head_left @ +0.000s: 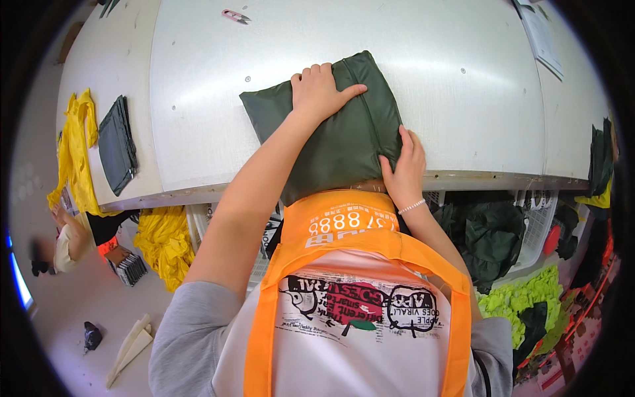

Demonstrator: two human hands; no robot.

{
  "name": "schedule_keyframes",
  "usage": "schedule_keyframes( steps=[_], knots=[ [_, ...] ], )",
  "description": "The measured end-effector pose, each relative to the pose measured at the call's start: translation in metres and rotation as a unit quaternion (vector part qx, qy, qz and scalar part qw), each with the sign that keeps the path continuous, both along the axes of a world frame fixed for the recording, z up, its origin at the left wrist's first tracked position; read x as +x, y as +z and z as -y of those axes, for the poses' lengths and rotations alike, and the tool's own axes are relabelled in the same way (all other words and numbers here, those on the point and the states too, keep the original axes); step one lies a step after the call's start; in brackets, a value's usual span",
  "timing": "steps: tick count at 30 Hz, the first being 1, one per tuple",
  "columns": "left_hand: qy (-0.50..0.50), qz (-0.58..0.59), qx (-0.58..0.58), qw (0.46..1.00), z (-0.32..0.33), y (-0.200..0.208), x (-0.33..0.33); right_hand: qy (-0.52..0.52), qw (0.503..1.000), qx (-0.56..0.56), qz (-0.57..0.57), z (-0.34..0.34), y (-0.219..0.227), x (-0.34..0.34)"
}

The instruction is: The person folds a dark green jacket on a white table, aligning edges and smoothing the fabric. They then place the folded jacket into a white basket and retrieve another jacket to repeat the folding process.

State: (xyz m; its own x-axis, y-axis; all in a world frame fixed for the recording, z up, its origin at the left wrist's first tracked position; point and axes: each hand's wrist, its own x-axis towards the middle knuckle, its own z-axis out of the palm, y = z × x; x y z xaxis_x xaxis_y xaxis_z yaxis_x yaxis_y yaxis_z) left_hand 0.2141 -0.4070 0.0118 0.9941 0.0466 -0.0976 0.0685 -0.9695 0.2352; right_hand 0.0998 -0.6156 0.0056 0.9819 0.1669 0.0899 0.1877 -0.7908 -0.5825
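Note:
A dark green fabric pouch point(337, 132) lies tilted on the white table, its near part hanging over the front edge against my orange apron. It is square and slightly puffy, with a seam or zip line running down its right side. My left hand point(321, 92) grips the far edge, fingers over the rim and thumb stretched across the top toward the seam. At the right edge, near the table's front, my right hand point(405, 165) pinches the pouch, thumb on top and fingers along the side. The undersides of both grips are hidden.
Thread snips point(236, 16) lie at the far side of the white table point(463, 112). Yellow fabric point(79, 139) and a dark folded stack point(117, 147) sit at left. Below the right edge is a white basket point(539, 228) with dark green fabric. Another person's arm point(71, 231) shows far left.

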Motion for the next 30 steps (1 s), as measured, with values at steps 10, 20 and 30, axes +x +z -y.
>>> schedule_keyframes(
  steps=[10, 20, 30],
  knots=[
    [0.04, 0.007, -0.03, 0.999, -0.008, -0.019, 0.016, 0.16, 0.985, 0.053, 0.03, 0.003, 0.012, 0.036],
    [0.044, 0.016, -0.022, 0.999, -0.003, -0.014, 0.015, 0.258, 0.954, 0.01, -0.155, 0.012, 0.03, 0.075],
    [0.041, -0.021, -0.005, 0.999, -0.002, -0.01, 0.01, 0.264, 0.963, -0.048, 0.032, 0.038, 0.011, -0.007]
  ],
)
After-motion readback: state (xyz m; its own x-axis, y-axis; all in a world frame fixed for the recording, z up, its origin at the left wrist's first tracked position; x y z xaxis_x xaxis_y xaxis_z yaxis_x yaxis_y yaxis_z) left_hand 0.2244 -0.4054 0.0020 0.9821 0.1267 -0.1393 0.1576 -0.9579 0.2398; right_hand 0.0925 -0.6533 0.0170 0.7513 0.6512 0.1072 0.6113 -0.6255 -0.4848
